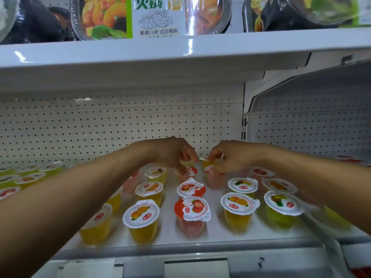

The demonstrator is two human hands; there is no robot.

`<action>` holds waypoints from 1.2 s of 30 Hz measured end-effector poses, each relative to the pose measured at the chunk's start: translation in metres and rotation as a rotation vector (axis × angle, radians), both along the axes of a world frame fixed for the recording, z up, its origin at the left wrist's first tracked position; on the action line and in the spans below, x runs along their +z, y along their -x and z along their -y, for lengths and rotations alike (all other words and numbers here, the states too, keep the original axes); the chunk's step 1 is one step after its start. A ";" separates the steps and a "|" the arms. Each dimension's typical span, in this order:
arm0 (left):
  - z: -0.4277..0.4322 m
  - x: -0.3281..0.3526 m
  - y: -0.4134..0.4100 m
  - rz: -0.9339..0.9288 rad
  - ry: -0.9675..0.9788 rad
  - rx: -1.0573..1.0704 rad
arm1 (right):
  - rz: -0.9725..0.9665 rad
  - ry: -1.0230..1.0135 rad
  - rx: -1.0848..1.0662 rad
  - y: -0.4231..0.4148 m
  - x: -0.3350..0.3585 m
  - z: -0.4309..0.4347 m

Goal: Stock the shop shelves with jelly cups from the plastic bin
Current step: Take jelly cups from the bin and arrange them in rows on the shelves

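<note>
now, the jelly cups [141,219]: they stand upright, lids up, in short files that run from the shelf's front edge toward the back. orange, strawberry and yellow-green each keep their own file, which reads as sorting by flavour so a shopper sees every kind from the front.
back strawberry cup [191,171]: it sits at the far end of the red file, behind two other strawberry cups. the left hand's fingers come down over it, likely to seat it in line.
yellow cup [208,163]: it is held just to the right of that one, near the pegboard, with its white lid tab pointing toward the left hand. whether it touches the shelf i cannot tell, as the spot is blurred.
left hand [174,157]: the wrist is bent and the knuckles are up, with the fingers curled down round the back strawberry cup's rim.
right hand [226,159]: it mirrors the left, thumb and fingers pinched on the yellow cup. a pinkish cup lies under the palm, contact unclear.
forearms [80,193]: both reach in deep, raised above the front lids, probably so as not to knock them.
shelf [214,235]: it is white, with gaps between the files, so stocking looks part done.
pegboard [100,127]: this back wall is just behind the hands.
upper shelf [140,55]: it carries hot pot trays [156,15].
plastic bin: not in view.
</note>
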State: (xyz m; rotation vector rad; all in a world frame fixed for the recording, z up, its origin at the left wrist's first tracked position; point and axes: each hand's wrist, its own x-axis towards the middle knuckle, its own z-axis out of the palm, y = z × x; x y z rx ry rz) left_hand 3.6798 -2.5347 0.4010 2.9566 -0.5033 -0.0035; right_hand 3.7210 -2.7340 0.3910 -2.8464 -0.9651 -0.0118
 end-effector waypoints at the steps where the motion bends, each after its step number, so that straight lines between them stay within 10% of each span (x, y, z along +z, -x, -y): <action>1: 0.000 0.002 0.006 0.039 0.033 -0.013 | 0.016 -0.025 0.019 0.003 0.003 0.003; 19: 0.007 -0.012 0.052 -0.065 0.087 -0.020 | -0.271 0.263 0.059 0.047 0.024 0.039; 36: 0.031 -0.016 0.042 -0.077 0.105 0.141 | -0.129 0.073 0.089 0.034 0.008 0.020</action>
